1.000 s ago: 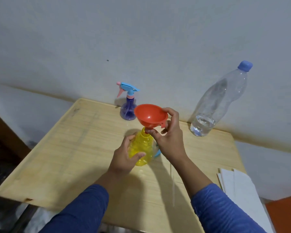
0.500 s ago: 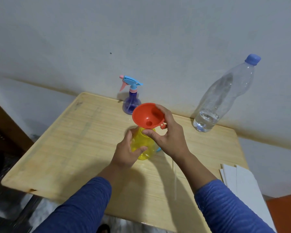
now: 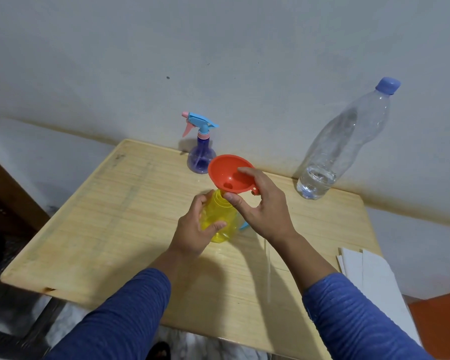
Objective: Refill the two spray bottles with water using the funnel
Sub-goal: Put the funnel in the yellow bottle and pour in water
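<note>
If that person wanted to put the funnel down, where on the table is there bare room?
Bare wood lies left of the yellow bottle, up to the table edge, and between the left sleeve and that edge. It is crowded around the purple sprayer, water bottle and white papers.

Both forearms wear blue ribbed-knit sleeves (image 3: pixel 120 315) ending short of each bare hand (image 3: pixel 192 229), wrists uncovered.

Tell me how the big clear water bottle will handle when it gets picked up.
The clear water bottle looks tall, with water only near its base, so probably light and fairly stable. Its thin walls may dent under a firm grip. It looks capped, so likely no spills.
</note>
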{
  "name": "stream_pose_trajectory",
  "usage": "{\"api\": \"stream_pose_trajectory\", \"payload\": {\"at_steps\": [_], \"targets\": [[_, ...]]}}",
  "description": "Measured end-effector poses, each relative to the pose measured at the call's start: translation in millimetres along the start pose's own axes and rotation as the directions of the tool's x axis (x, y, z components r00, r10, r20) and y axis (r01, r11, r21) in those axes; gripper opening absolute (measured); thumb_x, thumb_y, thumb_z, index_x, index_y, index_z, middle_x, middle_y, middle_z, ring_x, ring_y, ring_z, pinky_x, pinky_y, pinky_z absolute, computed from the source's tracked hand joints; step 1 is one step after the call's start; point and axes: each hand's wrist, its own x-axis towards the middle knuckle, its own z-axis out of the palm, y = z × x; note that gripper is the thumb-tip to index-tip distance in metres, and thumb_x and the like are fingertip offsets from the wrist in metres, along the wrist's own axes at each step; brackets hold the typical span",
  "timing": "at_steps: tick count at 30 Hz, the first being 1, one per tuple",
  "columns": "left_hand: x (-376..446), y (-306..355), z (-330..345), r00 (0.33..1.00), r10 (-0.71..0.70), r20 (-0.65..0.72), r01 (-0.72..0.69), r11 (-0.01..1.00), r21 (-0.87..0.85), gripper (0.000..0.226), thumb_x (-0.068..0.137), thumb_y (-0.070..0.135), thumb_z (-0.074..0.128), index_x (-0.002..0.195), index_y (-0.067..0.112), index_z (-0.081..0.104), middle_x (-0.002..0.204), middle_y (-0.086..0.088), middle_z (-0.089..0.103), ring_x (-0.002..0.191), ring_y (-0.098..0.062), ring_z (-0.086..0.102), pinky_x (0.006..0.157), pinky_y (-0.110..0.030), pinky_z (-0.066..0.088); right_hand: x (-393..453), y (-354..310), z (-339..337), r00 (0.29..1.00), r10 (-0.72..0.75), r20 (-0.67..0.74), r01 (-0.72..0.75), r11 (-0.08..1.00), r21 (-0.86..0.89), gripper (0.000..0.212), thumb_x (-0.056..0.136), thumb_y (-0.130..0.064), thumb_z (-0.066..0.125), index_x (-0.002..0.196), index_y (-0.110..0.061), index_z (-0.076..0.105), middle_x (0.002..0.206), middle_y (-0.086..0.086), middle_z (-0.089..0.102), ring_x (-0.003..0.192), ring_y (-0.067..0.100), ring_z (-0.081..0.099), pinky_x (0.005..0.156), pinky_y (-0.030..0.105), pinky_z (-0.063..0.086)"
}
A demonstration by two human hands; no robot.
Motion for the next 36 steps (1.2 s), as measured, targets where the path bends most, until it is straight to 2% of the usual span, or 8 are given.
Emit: {"api": "stream_pose_trajectory", "payload": {"at_steps": [8,12,17,21,25,28,33,36], "targets": [[1.7,4.9,-0.1,0.999,-0.04,0.016,0.04,0.999,-0.013,0.067,0.078,0.022,0.075,0.13,0.04,0.036,0.126,0.014,0.057,0.115,-0.002,0.054,0.098,-0.032,0.048,-3.8,0.3,-22.0,0.99,-0.011,0.144,-0.005,0.994,0.107,0.101,0.062,-0.051,0.077,0.144,-0.038,0.019,0.14,-0.013,0.037,0.126,0.007,0.043,0.098,0.018,0.04],[-1.0,9.4,-6.6,0.994,-0.089,0.065,0.088,0.996,0.024,0.086,0.077,0.029,0.075,0.143,0.041,0.021,0.145,0.01,0.04,0.134,-0.009,0.036,0.109,-0.035,0.036,-9.5,5.4,-41.1,0.985,0.087,0.152,-0.11,0.982,0.151,0.084,0.071,-0.047,0.056,0.146,-0.03,0.023,0.144,-0.006,0.037,0.129,0.004,0.039,0.102,0.015,0.035],[3.0,24.2,-31.5,0.977,-0.185,0.106,0.151,0.952,0.265,0.074,0.085,0.028,0.068,0.146,0.025,0.026,0.148,0.002,0.037,0.136,-0.017,0.034,0.105,-0.027,0.029,2.3,11.9,-55.3,0.937,0.322,0.138,-0.285,0.93,-0.233,0.037,0.094,-0.02,0.046,0.129,-0.013,0.053,0.137,0.006,0.049,0.126,0.02,0.045,0.099,0.023,0.033],[29.0,47.2,-62.1,0.922,-0.362,0.137,0.219,0.78,0.587,0.058,0.091,0.028,0.059,0.142,0.013,0.035,0.141,-0.007,0.047,0.128,-0.021,0.045,0.096,-0.022,0.034,22.1,7.1,-63.2,0.757,0.569,0.322,-0.329,0.757,-0.564,0.043,0.096,-0.031,0.041,0.13,-0.007,0.053,0.136,0.012,0.052,0.125,0.028,0.047,0.101,0.033,0.037],[63.4,83.6,-86.4,0.858,-0.48,0.182,0.057,0.44,0.896,0.059,0.094,0.041,0.048,0.142,0.01,0.034,0.142,-0.009,0.045,0.13,-0.024,0.042,0.105,-0.029,0.034,43.2,2.0,-70.2,0.639,0.672,0.374,-0.202,0.616,-0.761,0.044,0.093,-0.037,0.044,0.116,-0.002,0.058,0.125,0.013,0.058,0.113,0.028,0.054,0.088,0.033,0.042],[87.1,116.1,-93.7,0.861,-0.479,0.172,-0.049,0.259,0.965,0.056,0.094,0.045,0.046,0.138,0.011,0.041,0.139,-0.007,0.047,0.127,-0.025,0.045,0.104,-0.033,0.038,61.2,-10.3,-81.1,0.624,0.698,0.352,-0.2,0.578,-0.791,0.043,0.094,-0.038,0.046,0.115,-0.003,0.059,0.124,0.011,0.058,0.113,0.027,0.054,0.085,0.031,0.042],[135.0,184.2,-91.3,0.897,-0.383,0.218,-0.17,0.155,0.973,0.044,0.088,0.045,0.049,0.114,0.01,0.057,0.1,-0.005,0.056,0.102,-0.026,0.058,0.094,-0.035,0.047,92.5,-27.2,-114.3,0.646,0.734,0.209,-0.343,0.524,-0.78,0.024,0.09,-0.031,0.051,0.103,-0.011,0.055,0.115,0.009,0.058,0.104,0.027,0.054,0.089,0.034,0.045],[166.2,233.1,-77.2,0.921,-0.299,0.25,-0.224,0.119,0.967,0.048,0.088,0.05,0.051,0.113,0.011,0.059,0.12,-0.01,0.059,0.107,-0.027,0.056,0.097,-0.039,0.045,111.6,-44.7,-148.0,0.645,0.752,0.138,-0.406,0.489,-0.772,0.036,0.093,-0.03,0.048,0.118,-0.005,0.052,0.119,0.011,0.056,0.11,0.027,0.054,0.092,0.033,0.044]]}}
